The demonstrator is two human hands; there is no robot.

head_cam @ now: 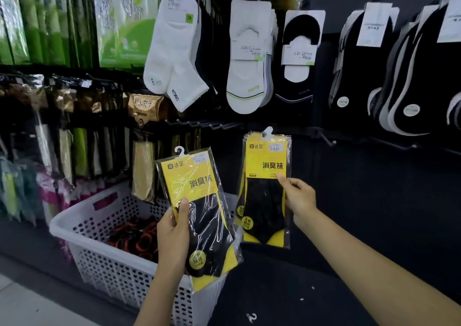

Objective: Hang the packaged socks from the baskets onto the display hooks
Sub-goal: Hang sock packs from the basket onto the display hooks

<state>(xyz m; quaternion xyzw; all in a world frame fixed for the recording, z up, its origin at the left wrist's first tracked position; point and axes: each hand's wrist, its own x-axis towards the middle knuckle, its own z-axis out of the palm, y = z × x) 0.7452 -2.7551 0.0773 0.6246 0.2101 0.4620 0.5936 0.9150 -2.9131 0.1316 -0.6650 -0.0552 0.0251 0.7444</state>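
Note:
My left hand [173, 236] grips a yellow-and-black packaged sock pack [199, 211] with a white plastic hanger, tilted, above the white basket [104, 258]. To its right, a stack of the same yellow-and-black packs [265, 188] hangs upright by its hanger in front of the dark display wall. My right hand [298, 196] pinches the right edge of that stack, thumb on the front. Bare display hooks [219, 125] stick out of the wall just above and to the left of the stack.
White ankle socks [172, 51], white no-show socks [249, 59] and black socks [298, 59] hang above. More black socks [399, 76] hang at right. Packaged goods [74, 126] fill the left racks. The basket holds dark and orange items [137, 238].

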